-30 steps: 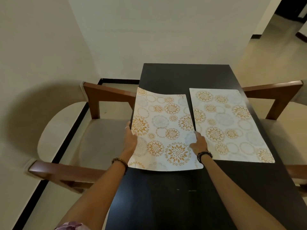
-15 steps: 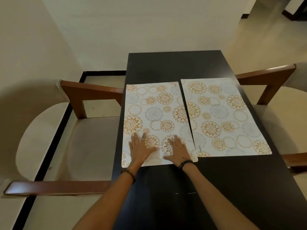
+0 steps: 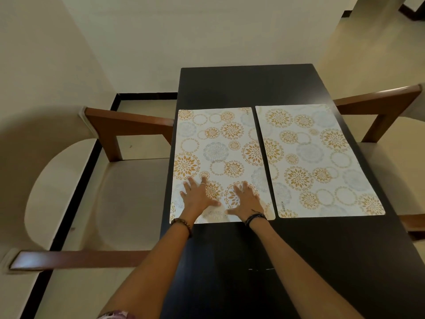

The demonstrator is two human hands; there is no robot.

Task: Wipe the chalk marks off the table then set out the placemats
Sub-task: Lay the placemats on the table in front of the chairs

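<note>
Since a second ago the curled left placemat (image 3: 218,157) has dropped flat on the dark worktop (image 3: 248,86), and my left hand (image 3: 197,196) and right hand (image 3: 246,199) now press its near end, grip wide, fingers spread. I judge smoothing outward keeps it square beside the right placemat (image 3: 322,162). Both show gold and blue floral rings.

Glossy dark table (image 3: 248,88), wooden chairs (image 3: 128,120)
</note>
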